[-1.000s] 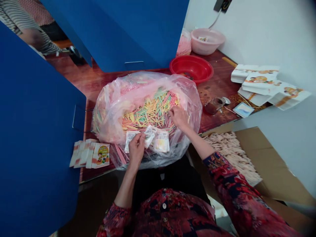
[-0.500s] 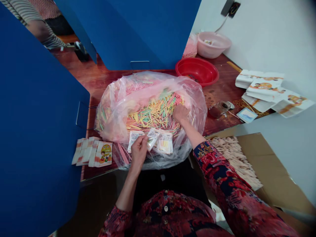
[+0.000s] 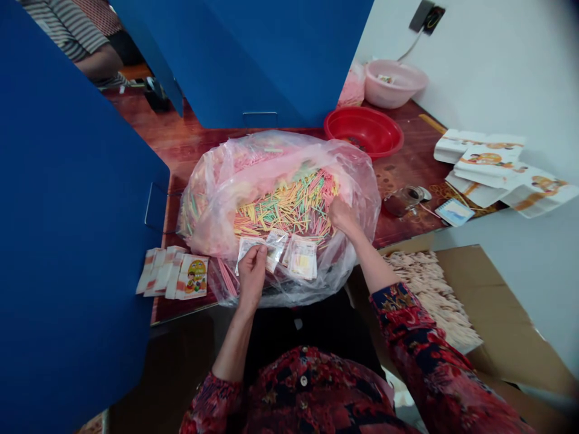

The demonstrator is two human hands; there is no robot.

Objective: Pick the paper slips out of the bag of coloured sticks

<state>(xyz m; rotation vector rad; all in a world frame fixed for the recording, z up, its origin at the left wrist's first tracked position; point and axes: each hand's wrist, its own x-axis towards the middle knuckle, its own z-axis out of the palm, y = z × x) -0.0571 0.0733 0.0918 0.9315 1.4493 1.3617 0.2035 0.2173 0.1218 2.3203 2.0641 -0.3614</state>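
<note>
The left hand (image 3: 251,278) pinches a paper sachet (image 3: 246,248) over the plastic bag (image 3: 212,205); the right hand (image 3: 344,217), grip unclear, sits among dyed sticks (image 3: 284,208) inside it (bagged, presumably, so none scatter).

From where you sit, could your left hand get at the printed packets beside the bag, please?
Probably yes: your left hand is close to the packets, with only the bag's edge between them, and the blue panel stands beyond them.
</note>
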